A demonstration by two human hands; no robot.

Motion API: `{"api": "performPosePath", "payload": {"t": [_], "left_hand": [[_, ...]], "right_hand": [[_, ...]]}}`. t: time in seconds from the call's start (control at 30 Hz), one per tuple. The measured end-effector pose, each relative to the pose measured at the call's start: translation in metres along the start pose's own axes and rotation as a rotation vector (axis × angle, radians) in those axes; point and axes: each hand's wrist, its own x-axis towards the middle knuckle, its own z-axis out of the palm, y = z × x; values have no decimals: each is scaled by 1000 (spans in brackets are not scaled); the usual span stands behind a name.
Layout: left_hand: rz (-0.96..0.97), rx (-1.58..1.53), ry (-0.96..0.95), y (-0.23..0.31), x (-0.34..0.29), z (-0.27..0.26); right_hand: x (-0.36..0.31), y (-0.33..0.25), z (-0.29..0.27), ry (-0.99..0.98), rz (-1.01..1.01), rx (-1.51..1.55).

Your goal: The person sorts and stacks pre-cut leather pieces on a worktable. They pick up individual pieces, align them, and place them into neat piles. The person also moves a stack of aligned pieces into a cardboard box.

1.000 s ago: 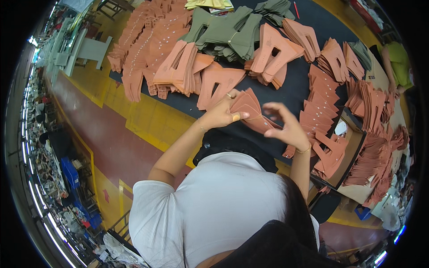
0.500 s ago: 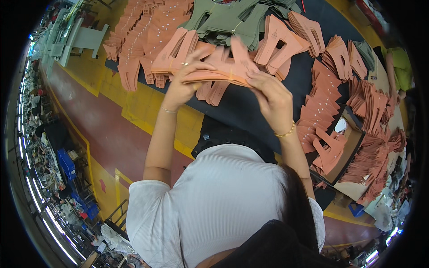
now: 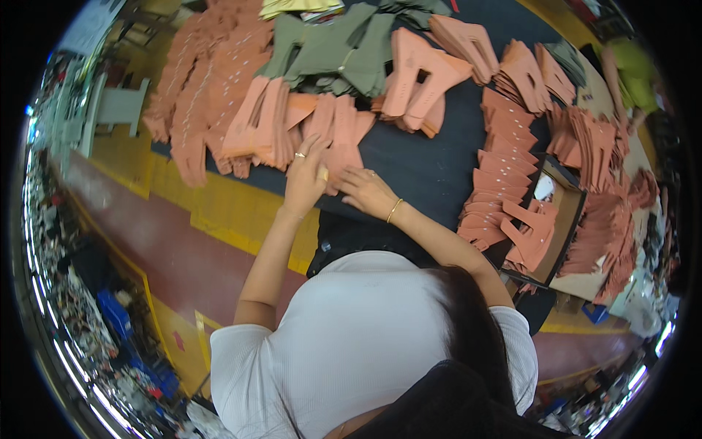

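Observation:
A stack of flat salmon-coloured cut pieces lies on the dark table in front of me, its narrow end toward me. My left hand rests against the stack's left side, fingers stretched out and apart. At its lower right corner, my right hand touches the near end with extended fingertips. Just left lies another salmon stack, close to my left fingers. Dark green cut pieces spread behind both. To the right sits a salmon stack with a slot.
Long overlapping rows of salmon pieces cover the table's left end. A fanned row runs down the right, beside an open box with salmon pieces. A person in a yellow-green top is at far right. The dark tabletop shows between stacks.
The salmon stack, held up between both hands before, now lies on the table. My hands have come down and closer together. The view has shifted, showing a yellow item at the far edge.

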Motion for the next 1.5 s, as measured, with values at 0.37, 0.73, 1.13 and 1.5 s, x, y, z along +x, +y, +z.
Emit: {"api": "performPosePath", "payload": {"t": [0.37, 0.73, 1.13, 1.5], "left_hand": [[74, 614, 20, -56, 21, 88], [59, 611, -3, -59, 20, 89], [78, 611, 33, -60, 18, 90], [85, -493, 71, 60, 32, 35]], "right_hand": [[50, 176, -236, 774, 483, -194], [95, 365, -182, 172, 1162, -477], [65, 314, -284, 381, 937, 140], [1, -3, -340, 743, 393, 501]]}}
